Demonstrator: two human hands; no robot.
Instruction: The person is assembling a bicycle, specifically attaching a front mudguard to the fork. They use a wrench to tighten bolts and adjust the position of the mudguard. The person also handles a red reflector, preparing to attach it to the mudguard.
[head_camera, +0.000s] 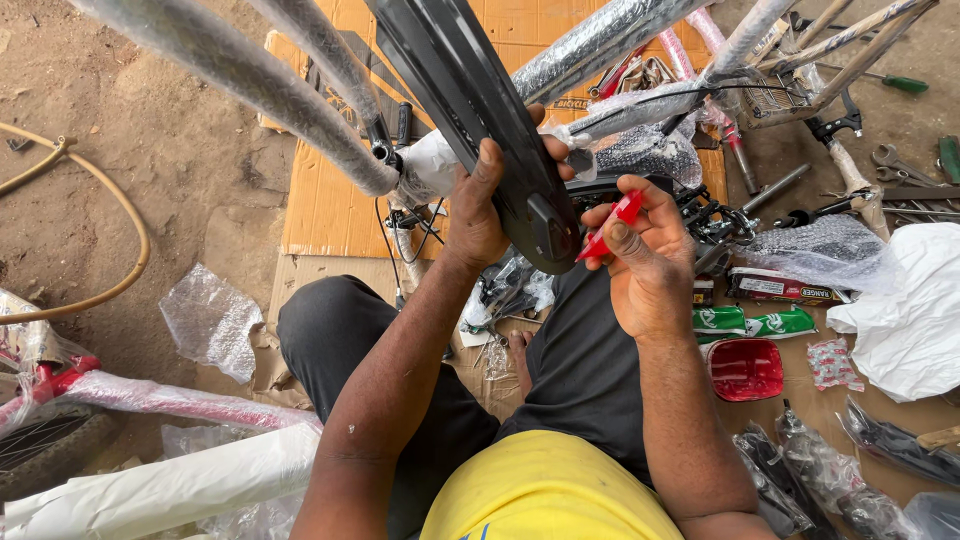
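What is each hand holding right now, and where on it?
Left hand grips the long black guard near its lower end. Right hand pinches a small red tool around its middle.

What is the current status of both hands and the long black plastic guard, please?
Left hand grips long black plastic guard. Right hand holds small red tool at its lower end. Wrapped frame tubes crowd close.

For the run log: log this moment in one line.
left hand: grips black chain guard | right hand: holds red tool at guard
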